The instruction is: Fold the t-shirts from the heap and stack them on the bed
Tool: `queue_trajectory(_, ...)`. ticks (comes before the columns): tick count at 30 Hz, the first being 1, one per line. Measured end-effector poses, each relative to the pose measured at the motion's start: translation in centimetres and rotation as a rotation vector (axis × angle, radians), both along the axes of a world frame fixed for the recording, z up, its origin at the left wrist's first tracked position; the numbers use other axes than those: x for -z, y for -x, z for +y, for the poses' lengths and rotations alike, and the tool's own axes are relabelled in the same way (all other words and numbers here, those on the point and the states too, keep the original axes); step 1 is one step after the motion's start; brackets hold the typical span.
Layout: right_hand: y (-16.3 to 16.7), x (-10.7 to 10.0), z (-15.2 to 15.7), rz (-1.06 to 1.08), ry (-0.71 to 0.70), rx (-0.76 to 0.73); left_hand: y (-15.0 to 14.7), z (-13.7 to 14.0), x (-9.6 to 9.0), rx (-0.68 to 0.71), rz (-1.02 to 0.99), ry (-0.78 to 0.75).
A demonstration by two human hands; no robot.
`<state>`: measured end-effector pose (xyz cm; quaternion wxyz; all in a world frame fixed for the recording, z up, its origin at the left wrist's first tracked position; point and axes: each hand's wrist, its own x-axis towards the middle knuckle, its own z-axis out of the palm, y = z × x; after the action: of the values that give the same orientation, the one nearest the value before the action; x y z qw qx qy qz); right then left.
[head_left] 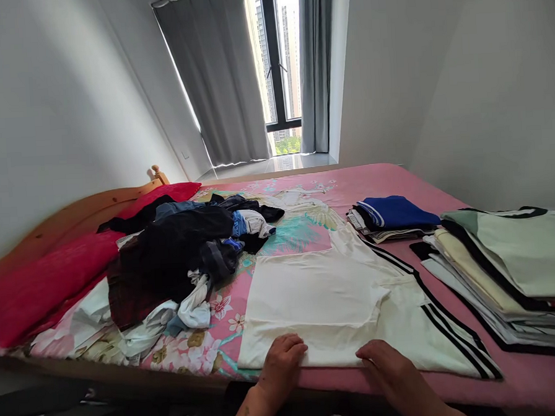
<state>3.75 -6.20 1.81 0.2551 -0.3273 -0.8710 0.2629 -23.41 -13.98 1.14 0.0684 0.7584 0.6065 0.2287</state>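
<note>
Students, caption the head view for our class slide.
Left hand and right hand at the near edge of white, black-striped clothing, between jumbled clothes and folded stacks.

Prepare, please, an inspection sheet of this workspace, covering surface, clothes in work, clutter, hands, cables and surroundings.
Surface: bed with pink floral sheet.
Job's things: white garment with black stripes, laid out by the near edge; large folded stack at right; smaller blue-topped stack farther back.
Clutter: jumbled clothes heap at left, beside red pillows.
Hands: left hand and right hand at the garment's near edge; grip unclear.
Cables: nothing seen.
Surroundings: wooden headboard at left; window at back, grey curtains partly open; pale walls.
</note>
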Motion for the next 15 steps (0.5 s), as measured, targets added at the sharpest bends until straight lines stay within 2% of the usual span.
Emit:
queue_trajectory(2,0.2,0.6,0.2,-0.033,-0.002,-0.033,1.2,-0.3,0.4,-0.001,0.089,0.079)
queue_trajectory(4,-0.2,1.4,0.4,-0.072,-0.009,0.007,3.3,-0.9,0.5,-0.065,0.19,0.195)
queue_trajectory(6,-0.7,2.2,0.5,-0.102,-0.013,0.056,5.6,-1.4,0.4,-0.229,0.273,0.292)
queue_trajectory(8,-0.9,2.7,0.4,-0.117,-0.012,0.071,7.0,-1.7,0.0,-0.449,0.332,0.324)
queue_trajectory(10,-0.7,2.9,0.1,-0.116,-0.014,0.068,7.3,-1.8,-0.5,-0.544,0.363,0.299)
queue_trajectory(11,-0.4,2.9,-0.1,-0.114,-0.018,0.061,6.9,-1.7,-0.6,-0.513,0.363,0.278)
queue_trajectory(14,0.8,2.7,-0.9,-0.118,-0.054,0.02,5.1,-1.4,-0.6,-0.283,0.327,0.245)
queue_trajectory(15,1.1,2.6,-1.1,-0.128,-0.076,-0.002,4.4,-1.3,-0.4,-0.246,0.312,0.259)
